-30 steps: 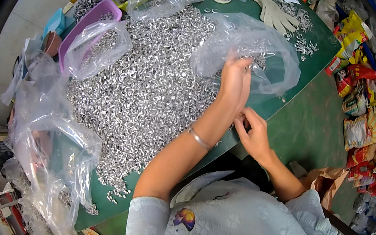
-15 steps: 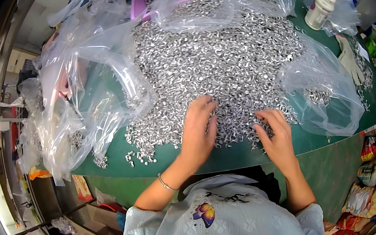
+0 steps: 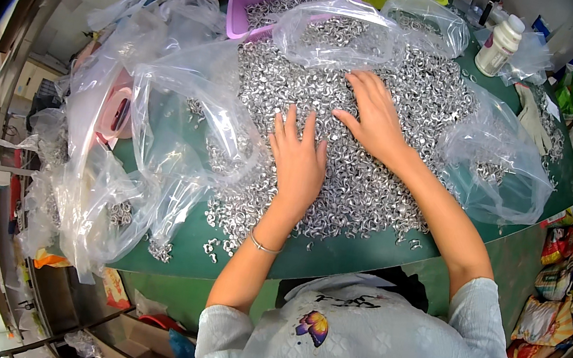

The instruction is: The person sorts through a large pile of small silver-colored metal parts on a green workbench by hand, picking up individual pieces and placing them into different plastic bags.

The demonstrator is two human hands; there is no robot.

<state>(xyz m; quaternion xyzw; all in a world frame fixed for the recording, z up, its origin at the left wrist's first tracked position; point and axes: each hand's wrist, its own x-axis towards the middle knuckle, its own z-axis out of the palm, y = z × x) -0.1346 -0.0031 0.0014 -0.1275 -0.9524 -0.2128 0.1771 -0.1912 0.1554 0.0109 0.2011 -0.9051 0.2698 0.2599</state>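
Observation:
A wide heap of small silvery curved metal pieces (image 3: 364,197) covers the middle of the green table (image 3: 175,240). My left hand (image 3: 298,160) lies on the heap's left-centre part, palm down with its fingers spread. Farther back and to the right, my right hand (image 3: 373,118) rests on the pieces, thumb apart from the other fingers. Neither hand shows anything held; what is under the palms is hidden. Just beyond the right hand lies a clear plastic bag (image 3: 296,34) with some of the same pieces in it.
Clear bags cover the left side, one large bag (image 3: 161,81) among them; another bag (image 3: 519,190) lies right. At the back are a purple basin (image 3: 237,11), a yellow-green basin (image 3: 377,0) and a white bottle (image 3: 499,46). A pale glove (image 3: 531,118) lies far right.
Both hands have moved away from the heap's near edge, farther onto the pieces. The right hand has reached far forward and left; the left fingers have spread. The view has shifted slightly.

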